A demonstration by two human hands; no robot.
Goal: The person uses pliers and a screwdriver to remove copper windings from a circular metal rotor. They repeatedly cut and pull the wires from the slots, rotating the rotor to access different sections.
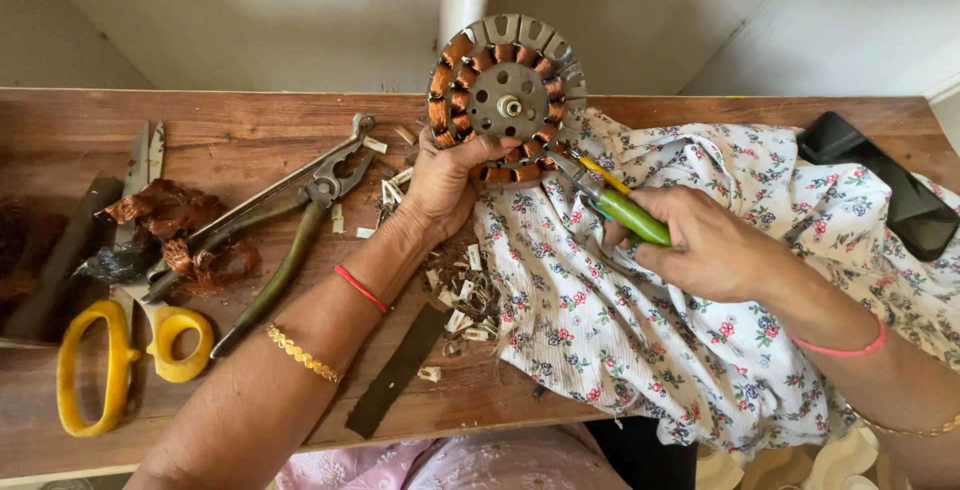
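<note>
A long wooden table point(250, 140) carries the work. Over its right half lies a floral cloth point(640, 320), and a black phone point(890, 185) rests at the cloth's far corner. On the left lie yellow-handled scissors point(130, 345) and big pliers point(290, 220), both untouched, beside a tangle of pulled copper wire point(175, 220). A dark strip point(398, 370) lies near the front edge, and pale paper scraps point(460, 295) are scattered between the cloth and the left wrist.

The motor stator point(507, 100) stands on edge at the back of the table, above the cloth's edge. The left hand point(445, 185) is closed around its lower rim and holds it upright. The right hand point(705, 245) is clenched on green-handled cutters point(615, 205), whose tip reaches the windings at the stator's lower right.

Judging by the loose wire and scraps, some stripping is done. Copper coils fill most of the ring, while the slots along the upper right rim look bare, so most of the winding seems left to remove.
</note>
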